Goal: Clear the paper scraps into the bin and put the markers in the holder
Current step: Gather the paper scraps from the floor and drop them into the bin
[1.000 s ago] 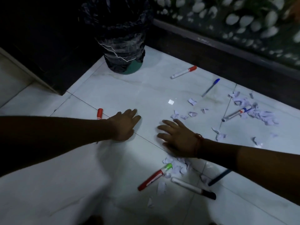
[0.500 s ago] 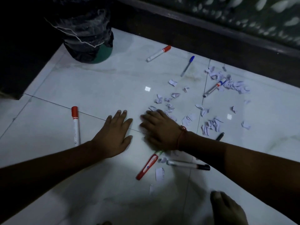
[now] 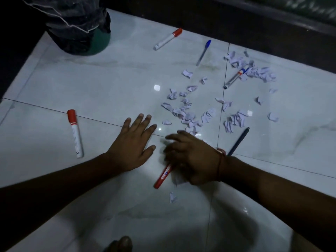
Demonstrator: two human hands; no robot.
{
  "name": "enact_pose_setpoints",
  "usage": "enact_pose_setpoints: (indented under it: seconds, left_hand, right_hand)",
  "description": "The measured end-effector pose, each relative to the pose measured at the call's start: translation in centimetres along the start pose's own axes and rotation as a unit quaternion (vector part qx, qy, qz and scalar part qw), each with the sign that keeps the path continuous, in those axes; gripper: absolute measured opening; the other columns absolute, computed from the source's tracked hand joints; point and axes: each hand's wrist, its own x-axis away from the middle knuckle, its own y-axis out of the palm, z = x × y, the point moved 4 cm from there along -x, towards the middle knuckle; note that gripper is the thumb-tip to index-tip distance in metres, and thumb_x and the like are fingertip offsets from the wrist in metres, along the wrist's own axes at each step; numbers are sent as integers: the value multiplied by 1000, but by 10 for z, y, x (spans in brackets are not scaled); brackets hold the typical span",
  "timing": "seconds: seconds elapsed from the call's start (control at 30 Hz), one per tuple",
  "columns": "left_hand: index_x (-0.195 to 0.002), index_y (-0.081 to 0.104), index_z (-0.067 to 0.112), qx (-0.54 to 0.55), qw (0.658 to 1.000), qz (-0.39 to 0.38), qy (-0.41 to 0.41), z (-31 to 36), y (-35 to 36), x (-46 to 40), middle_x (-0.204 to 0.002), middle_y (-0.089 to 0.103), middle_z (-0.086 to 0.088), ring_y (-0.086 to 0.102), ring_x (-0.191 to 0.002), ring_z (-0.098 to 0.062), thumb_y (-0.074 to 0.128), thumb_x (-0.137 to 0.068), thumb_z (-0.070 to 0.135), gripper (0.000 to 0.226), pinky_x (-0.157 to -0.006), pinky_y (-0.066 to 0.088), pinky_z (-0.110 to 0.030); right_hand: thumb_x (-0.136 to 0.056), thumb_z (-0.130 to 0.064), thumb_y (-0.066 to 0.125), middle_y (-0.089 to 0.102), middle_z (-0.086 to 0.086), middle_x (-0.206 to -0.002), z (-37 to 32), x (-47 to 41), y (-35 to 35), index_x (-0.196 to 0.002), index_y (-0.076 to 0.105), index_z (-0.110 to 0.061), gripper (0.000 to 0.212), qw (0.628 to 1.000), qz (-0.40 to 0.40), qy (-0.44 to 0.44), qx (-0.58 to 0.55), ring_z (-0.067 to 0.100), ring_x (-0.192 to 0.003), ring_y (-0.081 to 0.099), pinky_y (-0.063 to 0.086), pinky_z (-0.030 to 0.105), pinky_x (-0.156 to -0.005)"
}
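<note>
My left hand (image 3: 132, 148) lies flat on the white floor tiles, fingers straight. My right hand (image 3: 192, 159) is just right of it, fingers loosely bent and blurred. It rests over scraps and covers the upper end of a red marker (image 3: 162, 177). Torn paper scraps (image 3: 183, 113) lie beyond my right hand, with another heap (image 3: 258, 71) at the far right. A red-capped white marker (image 3: 75, 135) lies to the left and another (image 3: 167, 39) near the bin (image 3: 78, 33). No holder is in view.
A blue pen (image 3: 203, 52), a grey marker (image 3: 236, 77) among the scraps and a dark pen (image 3: 239, 140) lie to the right. A dark skirting wall (image 3: 236, 20) runs along the back. A foot (image 3: 120, 244) shows at the bottom edge.
My right hand has slid toward me from the scraps onto the red marker's end. The left hand stays flat. The black-capped marker seen before is now hidden.
</note>
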Motion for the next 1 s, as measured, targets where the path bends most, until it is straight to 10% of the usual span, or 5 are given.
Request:
enact_pose_setpoints:
  seconds: [0.33,0.57,1.0]
  left_hand:
    - [-135,48,8,104,994,20,1,-12,-15,11,-147,40,-17,33,-138,-32,30,-96,36,52,-113,28,-47]
    - [-139,44,9,163,973,38,-159,-61,-37,88,-145,44,-13,40,-134,-27,31,-93,42,58,-108,24,-29]
    - [-137,44,4,99,993,28,-53,-27,-38,70,-146,41,-16,37,-136,-30,26,-95,51,66,-115,24,-35]
  right_hand:
    - [-75,-7,63,69,5,-94,3,-36,15,-96,73,-12,24,1000,19,-13,5,32,-97,59,47,42,-83]
    - [-76,-3,64,70,1,-84,-9,-112,25,-86,73,-16,19,994,56,-82,43,29,-83,59,50,38,-71]
    - [-85,-13,62,65,11,-122,4,3,12,-113,67,-5,30,995,79,55,-26,31,-111,56,46,42,-96]
